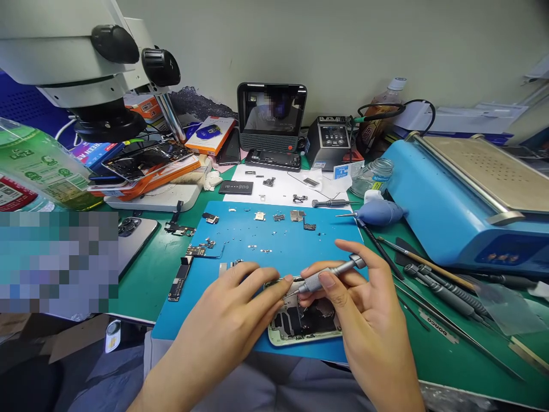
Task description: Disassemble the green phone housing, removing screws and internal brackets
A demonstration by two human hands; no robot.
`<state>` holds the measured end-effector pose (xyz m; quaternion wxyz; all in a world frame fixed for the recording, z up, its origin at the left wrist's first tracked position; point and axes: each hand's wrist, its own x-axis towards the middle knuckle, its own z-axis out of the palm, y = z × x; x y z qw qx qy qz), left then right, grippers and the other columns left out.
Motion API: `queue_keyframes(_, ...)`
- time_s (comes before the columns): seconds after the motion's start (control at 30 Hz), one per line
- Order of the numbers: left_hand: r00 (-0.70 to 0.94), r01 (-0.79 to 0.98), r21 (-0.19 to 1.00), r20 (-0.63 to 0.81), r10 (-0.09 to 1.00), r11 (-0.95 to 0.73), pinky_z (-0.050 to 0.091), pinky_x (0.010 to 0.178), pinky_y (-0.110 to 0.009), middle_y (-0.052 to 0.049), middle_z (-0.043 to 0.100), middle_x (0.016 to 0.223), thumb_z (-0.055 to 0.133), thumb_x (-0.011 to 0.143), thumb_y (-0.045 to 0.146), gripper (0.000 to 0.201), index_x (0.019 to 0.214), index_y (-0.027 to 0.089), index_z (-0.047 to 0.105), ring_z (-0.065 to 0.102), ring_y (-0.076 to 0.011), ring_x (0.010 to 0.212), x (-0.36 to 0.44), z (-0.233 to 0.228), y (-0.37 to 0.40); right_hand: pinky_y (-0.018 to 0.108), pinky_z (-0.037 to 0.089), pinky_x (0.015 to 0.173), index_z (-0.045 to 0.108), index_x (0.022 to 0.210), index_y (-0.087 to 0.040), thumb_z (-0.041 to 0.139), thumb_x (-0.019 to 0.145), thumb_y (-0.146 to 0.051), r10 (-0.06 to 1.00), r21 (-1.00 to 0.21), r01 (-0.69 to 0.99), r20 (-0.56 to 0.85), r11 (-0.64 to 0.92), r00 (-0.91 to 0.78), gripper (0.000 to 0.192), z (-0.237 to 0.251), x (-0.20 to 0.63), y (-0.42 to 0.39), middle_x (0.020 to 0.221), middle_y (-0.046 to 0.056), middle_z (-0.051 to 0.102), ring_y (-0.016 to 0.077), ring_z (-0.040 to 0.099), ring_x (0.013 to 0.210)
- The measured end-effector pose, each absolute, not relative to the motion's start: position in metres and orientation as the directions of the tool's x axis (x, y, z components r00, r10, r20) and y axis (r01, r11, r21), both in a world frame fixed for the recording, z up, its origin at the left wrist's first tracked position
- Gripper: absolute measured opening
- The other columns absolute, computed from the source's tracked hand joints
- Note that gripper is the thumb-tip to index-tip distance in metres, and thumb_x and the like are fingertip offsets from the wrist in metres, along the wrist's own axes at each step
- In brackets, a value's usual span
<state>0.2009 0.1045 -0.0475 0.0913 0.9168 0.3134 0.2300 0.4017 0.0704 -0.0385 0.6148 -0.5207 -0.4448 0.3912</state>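
Screwdriver (326,276) in closed right hand (369,320)

Opened phone (300,323) mostly hidden under both hands – we see only its near edge and part of its inside. Screwdriver (326,276) tip lost behind left hand (231,320) fingers; we cannot tell which screw it meets. Right hand (364,320) covers phone's right side. Loose screws on blue mat (266,240) too small to tell apart. Pixelated patch at left hides whatever lies there. Face on small screen (271,111) at far side blurred. Microscope (86,63) cut off by top and left edges – blue machine (450,206) by right edge.
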Motion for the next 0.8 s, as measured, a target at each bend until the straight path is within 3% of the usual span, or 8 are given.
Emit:
queue_keyframes(0.1, 0.696, 0.540, 0.290, 0.374, 0.613, -0.790, 0.055, 0.092, -0.044, -0.007, 0.073, 0.129, 0.046, 0.117, 0.020, 0.032, 0.144, 0.019, 0.063, 0.063, -0.0273, 0.111, 0.201, -0.047, 0.104, 0.029, 0.069, 0.062, 0.055, 0.135, -0.029, 0.076, 0.100, -0.044, 0.921, -0.991, -0.004, 0.124, 0.135, 0.368, 0.044, -0.040, 0.404, 0.069, 0.096, 0.004, 0.081, 0.0166, 0.077, 0.063)
queue_keyframes(0.17, 0.684, 0.547, 0.290, 0.387, 0.619, -0.785, 0.056, 0.095, -0.046, -0.009, 0.073, 0.130, 0.049, 0.117, 0.031, 0.032, 0.143, 0.019, 0.063, 0.064, -0.0288, 0.114, 0.200, -0.047, 0.103, 0.028, 0.066, 0.057, 0.054, 0.134, -0.030, 0.076, 0.100, -0.044, 0.879, -0.989, -0.014, 0.127, 0.151, 0.460, 0.044, -0.041, 0.405, 0.068, 0.097, 0.004, 0.081, 0.0169, 0.076, 0.062)
queue_keyframes(0.3, 0.708, 0.519, 0.283, 0.387, 0.591, -0.807, 0.060, 0.094, -0.052, -0.016, 0.071, 0.132, 0.064, 0.098, 0.075, 0.081, 0.148, 0.011, 0.058, 0.067, -0.0361, 0.118, 0.200, -0.048, 0.099, 0.023, 0.063, 0.058, 0.053, 0.127, -0.031, 0.076, 0.101, -0.035, 0.743, -0.954, 0.099, 0.284, 0.284, 0.607, 0.035, -0.039, 0.403, 0.064, 0.102, 0.004, 0.081, 0.0154, 0.075, 0.071)
queue_keyframes(0.37, 0.723, 0.516, 0.259, 0.379, 0.578, -0.816, 0.062, 0.092, -0.054, -0.018, 0.071, 0.129, 0.075, 0.090, 0.077, 0.092, 0.148, 0.008, 0.056, 0.068, -0.0380, 0.115, 0.201, -0.048, 0.098, 0.025, 0.065, 0.067, 0.053, 0.125, -0.030, 0.075, 0.100, -0.028, 0.687, -0.913, 0.215, 0.403, 0.347, 0.605, 0.033, -0.039, 0.399, 0.062, 0.106, 0.005, 0.080, 0.0157, 0.077, 0.082)
queue_keyframes(0.47, 0.716, 0.529, 0.270, 0.367, 0.594, -0.805, 0.064, 0.088, -0.052, -0.016, 0.072, 0.123, 0.084, 0.088, 0.065, 0.085, 0.146, 0.010, 0.055, 0.070, -0.0372, 0.112, 0.202, -0.048, 0.097, 0.029, 0.068, 0.076, 0.051, 0.128, -0.030, 0.071, 0.102, -0.022, 0.674, -0.867, 0.313, 0.498, 0.388, 0.545, 0.034, -0.042, 0.395, 0.059, 0.114, 0.006, 0.078, 0.0164, 0.079, 0.089)
queue_keyframes(0.57, 0.710, 0.527, 0.304, 0.357, 0.607, -0.794, 0.064, 0.086, -0.049, -0.015, 0.072, 0.123, 0.082, 0.091, 0.065, 0.077, 0.143, 0.013, 0.058, 0.071, -0.0356, 0.110, 0.202, -0.047, 0.097, 0.033, 0.069, 0.078, 0.052, 0.133, -0.027, 0.064, 0.105, -0.019, 0.691, -0.841, 0.374, 0.537, 0.392, 0.484, 0.032, -0.049, 0.395, 0.054, 0.118, 0.009, 0.079, 0.0201, 0.082, 0.095)
queue_keyframes(0.7, 0.702, 0.516, 0.333, 0.363, 0.613, -0.789, 0.063, 0.084, -0.047, -0.013, 0.073, 0.119, 0.067, 0.103, 0.062, 0.064, 0.144, 0.013, 0.059, 0.071, -0.0332, 0.108, 0.202, -0.044, 0.098, 0.042, 0.069, 0.091, 0.060, 0.138, -0.021, 0.062, 0.103, -0.012, 0.652, -0.729, 0.567, 0.649, 0.384, 0.393, 0.036, -0.057, 0.400, 0.047, 0.108, 0.009, 0.084, 0.0227, 0.083, 0.096)
queue_keyframes(0.8, 0.675, 0.505, 0.367, 0.396, 0.622, -0.781, 0.062, 0.079, -0.043, -0.011, 0.075, 0.110, 0.052, 0.112, 0.059, 0.056, 0.139, 0.011, 0.064, 0.072, -0.0293, 0.098, 0.204, -0.042, 0.101, 0.044, 0.069, 0.092, 0.063, 0.142, -0.021, 0.062, 0.099, -0.005, 0.637, -0.601, 0.676, 0.730, 0.425, 0.248, 0.046, -0.060, 0.403, 0.044, 0.112, 0.010, 0.084, 0.0241, 0.083, 0.100)
